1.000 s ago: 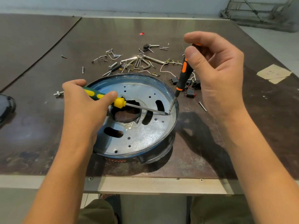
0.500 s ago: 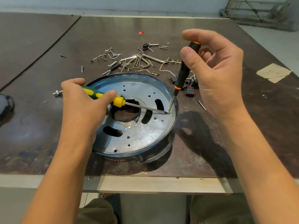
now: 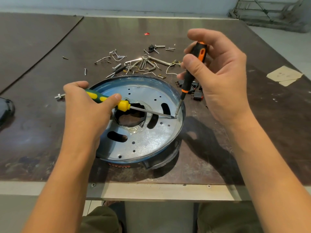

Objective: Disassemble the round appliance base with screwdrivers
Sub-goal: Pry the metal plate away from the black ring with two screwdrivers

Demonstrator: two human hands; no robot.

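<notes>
Dark brown table [image 3: 42,132], scuffed, with a pale metal edge along the near side. The round base [image 3: 148,140] sits near that edge, between the forearms, open side up. It has a blue rim, and its silvery plate is pierced by small holes, three oval slots and a ragged central hole [image 3: 129,118].

The left hand [image 3: 85,113] grips the yellow screwdriver [image 3: 124,105]. Its fingers are wrapped over the green-and-yellow handle and its thumb is pressed along the side near the yellow collar. The shaft runs low and nearly flat across the central hole to the plate's right side, just inside the rim.

The right hand [image 3: 223,78] pinches the orange screwdriver [image 3: 190,76] high on its black-and-orange handle. The thumb is in front and the forefinger is curled over the top, with the other fingers loosely bent behind. This tool stands steep, leaning a little to the right at the top. Its tip comes down on the plate right at the tip of the yellow one; whether they touch is unclear.

Beyond the base lie loose screws [image 3: 143,63], bent wire and brackets, with black switches [image 3: 196,95] beside the rim. A tan patch [image 3: 284,75] lies far right, and a dark object [image 3: 5,110] sits at the left edge.
</notes>
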